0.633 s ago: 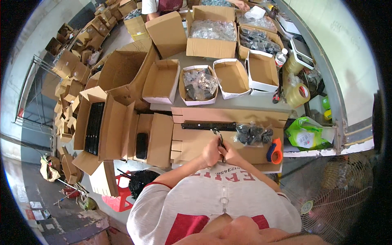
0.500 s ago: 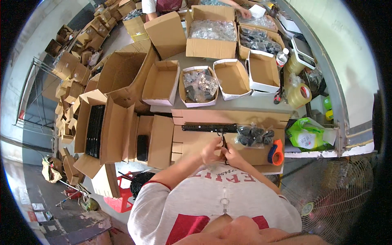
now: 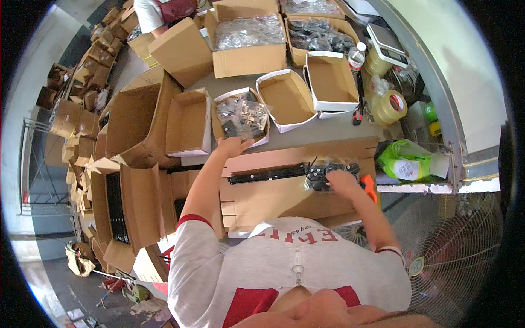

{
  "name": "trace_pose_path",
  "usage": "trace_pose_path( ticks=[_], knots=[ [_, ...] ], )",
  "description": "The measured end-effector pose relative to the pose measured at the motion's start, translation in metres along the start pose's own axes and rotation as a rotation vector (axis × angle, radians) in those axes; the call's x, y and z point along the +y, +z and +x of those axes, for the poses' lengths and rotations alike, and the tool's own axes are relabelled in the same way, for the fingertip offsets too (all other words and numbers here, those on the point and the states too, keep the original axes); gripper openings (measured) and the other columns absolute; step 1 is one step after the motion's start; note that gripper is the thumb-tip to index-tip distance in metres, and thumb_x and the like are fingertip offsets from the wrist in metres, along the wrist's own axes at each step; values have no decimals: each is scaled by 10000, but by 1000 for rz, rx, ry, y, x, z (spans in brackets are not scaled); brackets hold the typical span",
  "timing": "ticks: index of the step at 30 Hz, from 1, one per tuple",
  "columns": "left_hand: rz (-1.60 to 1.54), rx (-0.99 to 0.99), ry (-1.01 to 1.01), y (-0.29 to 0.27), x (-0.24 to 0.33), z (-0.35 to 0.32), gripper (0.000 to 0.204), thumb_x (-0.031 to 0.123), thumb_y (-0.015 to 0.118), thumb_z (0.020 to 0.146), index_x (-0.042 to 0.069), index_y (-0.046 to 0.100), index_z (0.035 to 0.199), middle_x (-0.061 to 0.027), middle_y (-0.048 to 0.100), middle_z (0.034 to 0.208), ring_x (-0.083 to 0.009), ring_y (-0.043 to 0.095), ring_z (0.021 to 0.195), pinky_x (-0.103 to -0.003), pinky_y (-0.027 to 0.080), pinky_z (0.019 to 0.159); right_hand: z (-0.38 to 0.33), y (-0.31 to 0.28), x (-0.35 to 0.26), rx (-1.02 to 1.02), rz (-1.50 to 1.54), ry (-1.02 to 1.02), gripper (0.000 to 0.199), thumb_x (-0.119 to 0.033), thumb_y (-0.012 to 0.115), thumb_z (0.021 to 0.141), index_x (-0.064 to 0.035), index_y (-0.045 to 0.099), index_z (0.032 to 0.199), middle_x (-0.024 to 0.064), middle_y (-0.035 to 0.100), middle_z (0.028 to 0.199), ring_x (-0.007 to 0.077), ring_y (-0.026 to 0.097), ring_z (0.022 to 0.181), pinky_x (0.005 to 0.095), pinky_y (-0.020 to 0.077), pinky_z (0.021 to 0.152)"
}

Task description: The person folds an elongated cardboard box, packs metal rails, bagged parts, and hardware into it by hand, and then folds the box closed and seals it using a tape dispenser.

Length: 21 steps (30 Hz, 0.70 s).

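Observation:
My left hand (image 3: 235, 146) is stretched out to the near rim of a small white-edged carton (image 3: 259, 139) holding clear bags of black and metal parts (image 3: 252, 116). Its fingertips are partly hidden, so their grip does not show. On the flat cardboard, my right hand (image 3: 343, 183) closes on a clear plastic bag of round black parts (image 3: 317, 179). A thin black piece (image 3: 313, 162) sticks up at that bag's far left side. To the left of the bag lies a long black bar (image 3: 262, 176) with small light spots.
Two open cartons (image 3: 187, 123) (image 3: 287, 101) flank the small carton. An orange-and-blue tape dispenser (image 3: 369, 188) lies right of my right hand. Behind stand a large carton of clear bags (image 3: 249, 63), a bottle (image 3: 356, 56) and tape rolls (image 3: 389, 107). A fan (image 3: 448, 262) stands at right.
My hands, formerly together over the cardboard with a slim dark piece, have parted. The left has reached forward to the small carton, the right sideways to the bag. The view has shifted.

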State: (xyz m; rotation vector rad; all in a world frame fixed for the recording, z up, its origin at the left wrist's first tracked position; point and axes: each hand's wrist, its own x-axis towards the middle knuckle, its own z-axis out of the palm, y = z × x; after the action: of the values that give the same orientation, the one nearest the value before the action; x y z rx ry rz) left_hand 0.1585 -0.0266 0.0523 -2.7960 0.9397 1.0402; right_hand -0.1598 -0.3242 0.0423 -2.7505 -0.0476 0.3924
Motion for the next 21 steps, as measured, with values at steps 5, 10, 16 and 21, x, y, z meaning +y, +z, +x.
trace_pose_path(
  ticks=[5, 10, 16, 21],
  knots=[
    [-65, -124, 4, -27, 19, -11, 774, 714, 243, 864, 130, 551, 1267, -146, 501, 1324, -343, 418, 1260, -646, 163, 1007, -9, 16, 36, 89, -246, -112, 276, -117, 656, 671, -139, 555, 927, 44, 513, 984, 261, 526, 991, 403, 475, 801],
    [-256, -37, 105, 16, -21, 36, 705, 680, 246, 884, 179, 539, 1283, -131, 483, 1349, -327, 412, 1272, -615, 180, 1022, -12, 16, 33, 184, -263, -100, 132, -119, 535, 779, -150, 575, 902, 39, 520, 946, 242, 530, 983, 394, 473, 821],
    [-134, -72, 171, 54, -75, 98, 567, 538, 291, 923, 181, 517, 1301, -100, 457, 1383, -313, 406, 1287, -587, 247, 1014, -20, 26, 39, 341, -84, -55, 113, -135, 543, 760, -148, 601, 856, 45, 528, 933, 250, 534, 967, 379, 473, 799],
    [121, -252, 126, 39, -63, 99, 467, 322, 423, 837, 73, 580, 1200, -169, 547, 1262, -341, 513, 1169, -496, 372, 969, -19, 26, 41, 518, 38, -142, 105, -119, 560, 740, -122, 604, 835, 69, 547, 916, 279, 557, 914, 392, 483, 762]
  ],
)
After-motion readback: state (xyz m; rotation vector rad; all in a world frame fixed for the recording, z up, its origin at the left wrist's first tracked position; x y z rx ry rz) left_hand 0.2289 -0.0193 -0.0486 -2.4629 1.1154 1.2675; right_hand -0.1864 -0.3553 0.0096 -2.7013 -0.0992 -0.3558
